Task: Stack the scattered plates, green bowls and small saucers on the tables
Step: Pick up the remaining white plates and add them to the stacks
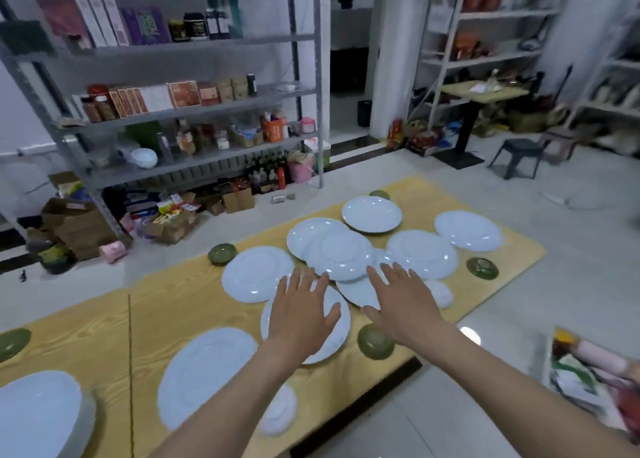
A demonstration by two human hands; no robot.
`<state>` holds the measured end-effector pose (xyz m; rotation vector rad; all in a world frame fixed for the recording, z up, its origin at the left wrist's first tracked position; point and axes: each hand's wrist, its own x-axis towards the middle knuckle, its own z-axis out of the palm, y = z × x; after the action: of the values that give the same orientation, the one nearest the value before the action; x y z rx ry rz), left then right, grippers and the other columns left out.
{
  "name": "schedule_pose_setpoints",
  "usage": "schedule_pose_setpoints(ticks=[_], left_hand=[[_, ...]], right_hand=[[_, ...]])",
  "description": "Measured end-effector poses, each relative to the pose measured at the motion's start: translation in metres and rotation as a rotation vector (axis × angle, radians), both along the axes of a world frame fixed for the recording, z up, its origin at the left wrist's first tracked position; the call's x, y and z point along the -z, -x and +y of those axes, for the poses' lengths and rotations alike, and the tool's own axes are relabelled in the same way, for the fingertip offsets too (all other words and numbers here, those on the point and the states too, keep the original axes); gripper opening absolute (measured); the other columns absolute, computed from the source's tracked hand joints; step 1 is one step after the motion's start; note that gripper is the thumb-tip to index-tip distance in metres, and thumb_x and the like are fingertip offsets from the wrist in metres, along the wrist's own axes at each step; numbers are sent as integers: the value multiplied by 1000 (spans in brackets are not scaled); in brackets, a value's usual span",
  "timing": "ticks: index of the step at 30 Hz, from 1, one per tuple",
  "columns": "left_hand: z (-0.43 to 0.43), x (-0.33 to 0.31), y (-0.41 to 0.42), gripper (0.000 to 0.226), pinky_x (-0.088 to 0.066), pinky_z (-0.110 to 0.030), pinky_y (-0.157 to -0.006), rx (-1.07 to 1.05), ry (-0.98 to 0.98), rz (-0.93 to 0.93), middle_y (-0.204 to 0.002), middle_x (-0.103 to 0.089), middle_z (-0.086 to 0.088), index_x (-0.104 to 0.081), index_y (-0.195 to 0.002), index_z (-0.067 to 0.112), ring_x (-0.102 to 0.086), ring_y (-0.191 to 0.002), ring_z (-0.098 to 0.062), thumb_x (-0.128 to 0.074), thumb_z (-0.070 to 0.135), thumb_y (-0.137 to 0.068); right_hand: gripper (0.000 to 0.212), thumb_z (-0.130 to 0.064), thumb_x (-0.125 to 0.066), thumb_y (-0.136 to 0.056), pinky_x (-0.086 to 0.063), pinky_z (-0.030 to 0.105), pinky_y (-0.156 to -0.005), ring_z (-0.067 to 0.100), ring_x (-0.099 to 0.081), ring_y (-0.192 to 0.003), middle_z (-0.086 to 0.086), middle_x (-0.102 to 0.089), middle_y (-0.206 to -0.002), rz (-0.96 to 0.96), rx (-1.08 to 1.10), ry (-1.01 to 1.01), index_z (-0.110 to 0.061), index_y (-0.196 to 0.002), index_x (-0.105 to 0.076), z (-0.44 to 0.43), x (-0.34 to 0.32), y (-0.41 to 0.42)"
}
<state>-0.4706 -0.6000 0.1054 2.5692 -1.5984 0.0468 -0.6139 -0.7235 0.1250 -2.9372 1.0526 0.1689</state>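
Note:
Several white plates lie scattered and partly overlapping on the yellow wooden table (194,305). One upside-down plate (341,255) lies on top of the central cluster. My left hand (301,313) hovers flat, fingers spread, over a plate (337,336) near the front edge. My right hand (403,300) is spread open just right of it, over another plate (356,293). Neither hand holds anything. Green bowls stand around: one (375,341) by my right wrist, one (222,253) at the far edge, one (482,268) on the right. A small white saucer (441,293) lies right of my right hand.
A second table (65,322) adjoins on the left with a large plate (38,412) and a green bowl (12,343). Metal shelving (180,104) full of goods and boxes stands behind. A black stool (517,154) and small table (483,92) stand far right.

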Motion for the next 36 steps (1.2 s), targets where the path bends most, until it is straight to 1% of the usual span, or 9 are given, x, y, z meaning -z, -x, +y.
schedule_pose_setpoints(ticks=[7, 11, 14, 23, 25, 28, 30, 33, 36], left_hand=[[-96, -3, 23, 63, -10, -44, -121, 140, -1, -11, -163, -17, -2, -18, -155, 26, -8, -151, -26, -28, 54, -100], [-151, 4, 23, 64, -8, -44, -121, 189, -15, -36, -163, -18, -3, -18, -155, 24, -8, -151, -27, -28, 54, -100], [-195, 6, 24, 63, -11, -45, -120, 216, 3, -34, -161, -23, -5, -22, -154, 22, -11, -150, -28, -28, 54, -99], [-311, -1, 38, 62, -13, -47, -119, 320, -23, -32, -160, -25, -7, -27, -152, 21, -15, -149, -31, -29, 53, -99], [-333, -1, 46, 63, -17, -48, -118, 319, -37, -41, -158, -31, -8, -32, -151, 20, -20, -148, -32, -24, 54, -98], [-370, 2, 62, 71, -28, -50, -113, 305, -22, -40, -149, -45, -10, -46, -144, 18, -36, -141, -34, -17, 56, -91], [-397, 6, 75, 68, -24, -49, -115, 303, -20, -42, -153, -39, -8, -39, -148, 19, -30, -144, -33, -20, 56, -94], [-438, 8, 99, 68, -17, -46, -117, 295, -47, -45, -159, -28, -6, -26, -153, 21, -18, -148, -31, -15, 57, -96], [-476, 10, 130, 64, -16, -44, -117, 274, -50, -56, -161, -24, -6, -21, -154, 21, -16, -148, -31, -24, 55, -100]], right_hand=[[73, -53, -33, -102, -5, 44, -123, 27, -3, -152, 7, -5, -165, -6, 151, -1, -19, -158, 0, -77, -2, 38], [73, -52, -33, -102, -8, 45, -121, 29, -6, -152, 10, -9, -165, 15, 174, 27, -17, -158, -3, -120, 1, 46], [72, -52, -33, -102, -11, 45, -121, 30, -7, -152, 11, -9, -165, 26, 206, 40, -16, -158, -5, -160, 1, 47], [71, -51, -35, -102, -9, 44, -122, 28, -6, -152, 10, -10, -164, 37, 263, 40, -15, -158, -8, -260, -11, 58], [71, -52, -35, -102, -9, 43, -121, 27, -7, -152, 10, -11, -164, 33, 266, 44, -16, -158, -9, -281, -9, 67], [71, -52, -35, -101, -10, 43, -121, 27, -8, -152, 9, -12, -164, 34, 276, 42, -16, -157, -9, -318, -5, 82], [71, -52, -37, -101, -11, 43, -121, 27, -9, -151, 9, -15, -163, 21, 271, 41, -16, -157, -11, -345, -3, 94], [70, -51, -36, -101, -16, 41, -119, 27, -13, -150, 8, -17, -162, 5, 234, 40, -16, -157, -12, -385, -3, 114], [70, -51, -35, -102, -20, 41, -117, 27, -14, -150, 9, -18, -162, -10, 182, 33, -14, -157, -13, -424, -5, 137]])
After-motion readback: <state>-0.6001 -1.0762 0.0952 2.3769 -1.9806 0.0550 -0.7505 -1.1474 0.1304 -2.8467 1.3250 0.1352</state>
